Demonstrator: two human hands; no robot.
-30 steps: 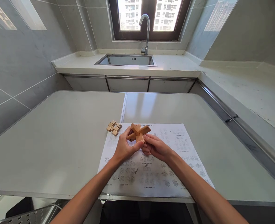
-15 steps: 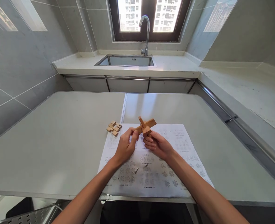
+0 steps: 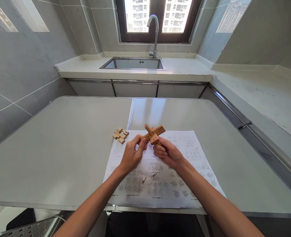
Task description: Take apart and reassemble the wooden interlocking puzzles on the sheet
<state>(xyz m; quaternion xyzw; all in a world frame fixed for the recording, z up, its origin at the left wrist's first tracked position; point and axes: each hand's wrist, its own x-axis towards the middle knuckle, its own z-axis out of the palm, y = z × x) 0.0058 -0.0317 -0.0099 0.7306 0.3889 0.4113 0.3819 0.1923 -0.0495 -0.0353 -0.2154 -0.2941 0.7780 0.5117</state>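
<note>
Between my hands is a wooden burr puzzle (image 3: 154, 138), made of crossing orange-brown bars and held above a printed sheet. My left hand (image 3: 134, 152) pinches the bar end on the left with thumb and fingers. Curled fingers of my right hand (image 3: 168, 152) grip the bar end that points down to the right. One bar sticks up to the upper left, another to the upper right. The printed sheet (image 3: 160, 184), covered in small diagrams, lies under both hands. Left of the puzzle, a small cluster of paler wooden pieces (image 3: 121, 135) rests across the sheet's upper left edge.
The light grey folding table (image 3: 61, 148) has a seam (image 3: 131, 113) running toward the back. Behind it are a counter with a sink (image 3: 133, 64) and a tall faucet (image 3: 156, 36). A white ledge (image 3: 266, 95) borders the right side, and a tiled wall (image 3: 19, 65) the left.
The puzzle has turned slightly in my hands, and its upper left bar now leans further left. Both hands keep their hold in nearly the same place.
</note>
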